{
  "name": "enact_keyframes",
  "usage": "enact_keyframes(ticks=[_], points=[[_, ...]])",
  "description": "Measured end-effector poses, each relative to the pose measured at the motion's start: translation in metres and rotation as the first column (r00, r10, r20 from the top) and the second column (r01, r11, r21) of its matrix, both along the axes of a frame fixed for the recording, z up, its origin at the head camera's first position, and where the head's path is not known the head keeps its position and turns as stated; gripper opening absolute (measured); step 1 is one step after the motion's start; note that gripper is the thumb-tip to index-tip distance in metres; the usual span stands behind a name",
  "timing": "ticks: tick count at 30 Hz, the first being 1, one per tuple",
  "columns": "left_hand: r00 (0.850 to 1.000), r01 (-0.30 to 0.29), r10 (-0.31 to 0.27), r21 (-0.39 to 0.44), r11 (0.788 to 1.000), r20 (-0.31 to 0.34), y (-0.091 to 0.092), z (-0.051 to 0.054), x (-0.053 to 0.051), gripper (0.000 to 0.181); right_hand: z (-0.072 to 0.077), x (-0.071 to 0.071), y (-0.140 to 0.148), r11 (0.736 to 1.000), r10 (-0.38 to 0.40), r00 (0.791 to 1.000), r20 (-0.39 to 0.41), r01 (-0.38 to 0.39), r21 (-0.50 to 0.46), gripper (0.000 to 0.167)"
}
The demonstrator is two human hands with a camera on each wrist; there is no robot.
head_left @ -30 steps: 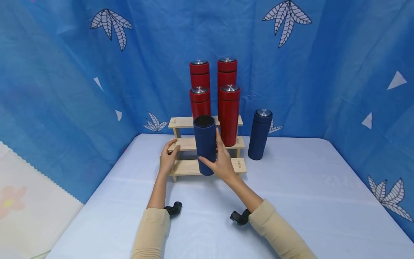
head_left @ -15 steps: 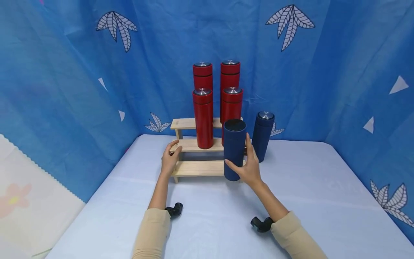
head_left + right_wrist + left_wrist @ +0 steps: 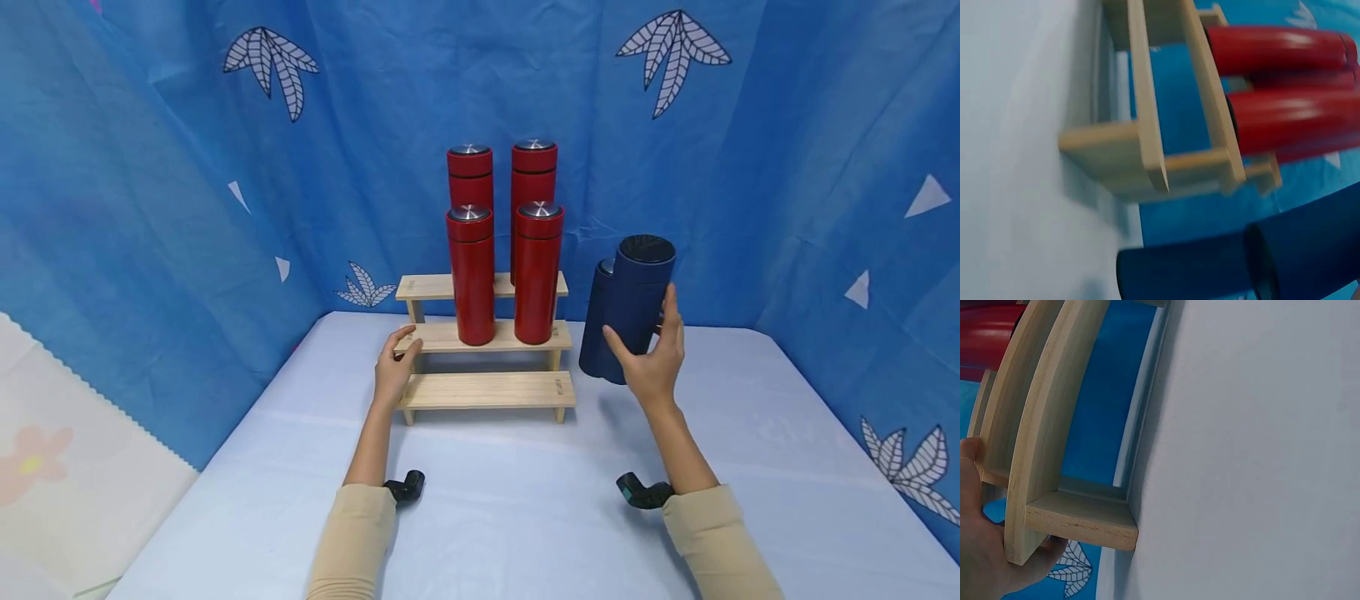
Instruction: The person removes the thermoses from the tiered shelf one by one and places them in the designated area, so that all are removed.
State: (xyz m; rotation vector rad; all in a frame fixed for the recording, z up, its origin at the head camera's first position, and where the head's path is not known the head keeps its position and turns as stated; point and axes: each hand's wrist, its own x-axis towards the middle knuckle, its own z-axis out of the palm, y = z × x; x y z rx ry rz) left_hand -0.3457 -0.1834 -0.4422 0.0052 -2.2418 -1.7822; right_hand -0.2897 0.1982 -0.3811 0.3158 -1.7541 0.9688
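**Right hand holding blue bottle aloft, right of wooden shelf**

The head view is showing the held bottle's dark top, while the blurred right wrist view is showing its base, hanging clear of the white table. To the right of the shelf, a second blue bottle is standing on the table, and the held one is partly hiding it from the head camera. Only the head view is showing the tops of all four red bottles, which are standing in pairs on the shelf's top and middle tiers. The left wrist view is revealing a digit reaching behind the end of the shelf's bottom tier.

The right hand's thumb and fingers are spreading wide around the held bottle's body. The left hand is gripping the shelf's left end, its thumb and fingers curving with a moderate gap.
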Motion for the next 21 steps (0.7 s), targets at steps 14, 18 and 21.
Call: enact_keyframes(ticks=[14,18,21], points=[[1.0,-0.008,0.008,-0.01,1.0,-0.001,0.0,0.001,0.002,0.048,-0.034,-0.029,0.057,0.987,-0.043,0.982,0.184,0.07,-0.145,0.099],[1.0,-0.008,0.008,-0.009,1.0,-0.003,0.001,0.001,0.002,0.049,-0.046,-0.036,0.064,0.986,-0.048,0.978,0.201,0.078,-0.145,0.1],[1.0,-0.006,0.006,-0.003,1.0,-0.004,0.001,0.001,0.002,0.048,-0.055,-0.039,0.068,0.986,-0.059,0.974,0.22,0.09,-0.137,0.101]])
